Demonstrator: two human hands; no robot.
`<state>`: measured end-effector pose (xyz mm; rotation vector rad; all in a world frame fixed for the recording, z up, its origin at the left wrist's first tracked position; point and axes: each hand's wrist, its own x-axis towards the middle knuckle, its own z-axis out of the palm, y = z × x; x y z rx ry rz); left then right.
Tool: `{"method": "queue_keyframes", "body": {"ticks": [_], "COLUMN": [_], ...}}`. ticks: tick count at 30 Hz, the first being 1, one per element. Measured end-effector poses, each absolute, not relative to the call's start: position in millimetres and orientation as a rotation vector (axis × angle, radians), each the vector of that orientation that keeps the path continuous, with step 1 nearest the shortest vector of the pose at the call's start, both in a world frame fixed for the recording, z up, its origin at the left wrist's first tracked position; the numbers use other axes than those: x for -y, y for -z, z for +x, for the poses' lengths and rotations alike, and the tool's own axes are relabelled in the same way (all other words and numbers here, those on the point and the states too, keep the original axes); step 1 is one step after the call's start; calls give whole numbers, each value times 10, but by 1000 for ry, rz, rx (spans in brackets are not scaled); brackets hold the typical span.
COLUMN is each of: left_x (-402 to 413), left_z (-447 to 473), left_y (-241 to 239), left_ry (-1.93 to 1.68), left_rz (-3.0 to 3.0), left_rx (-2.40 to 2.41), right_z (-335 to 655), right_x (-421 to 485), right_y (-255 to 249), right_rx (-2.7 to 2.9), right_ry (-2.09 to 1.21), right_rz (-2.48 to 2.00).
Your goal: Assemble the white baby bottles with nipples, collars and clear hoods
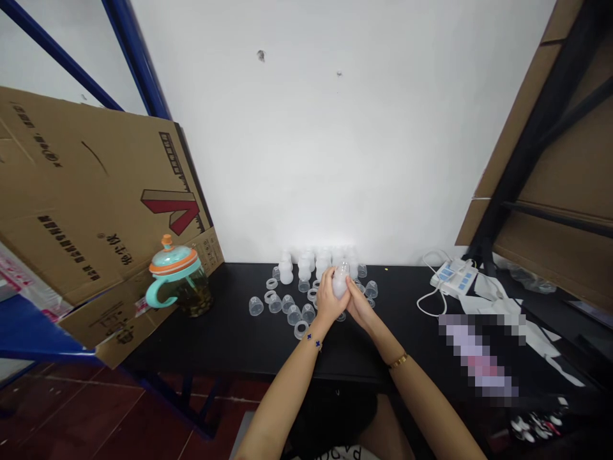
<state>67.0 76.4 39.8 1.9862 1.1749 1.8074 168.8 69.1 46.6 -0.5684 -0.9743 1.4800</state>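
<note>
Black tabletop (230, 342): clear plastic domes (294, 314) lie near a clear-topped white bottle (340, 287)
Left hand (329, 301) and right hand (360, 303) wrap fingers around it.

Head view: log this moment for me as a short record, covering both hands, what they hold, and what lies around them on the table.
Left hand: around a bottle
Right hand: on the same bottle, at its right side
Bottle: white, clear cap at its top
Behind hands: white bottles, grouped near the wall
Left of hands: loose clear domes and rings
Surface: black table
Far left: lidded jug, cardboard
Right: power strip, white cable
Unclear: pixelated patch, right
</note>
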Motion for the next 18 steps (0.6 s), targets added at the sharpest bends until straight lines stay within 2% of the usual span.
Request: {"method": "queue_keyframes", "body": {"ticks": [18], "left_x": [-802], "left_z": [655], "left_y": [-440], "left_ry": [-1735], "left_rz": [1954], "left_rx": [-1022], "right_z": [1687], "right_x": [-744], "right_y": [-459], "right_rx": [851], "right_ry": [-1537], "right_rz": [-564]}}
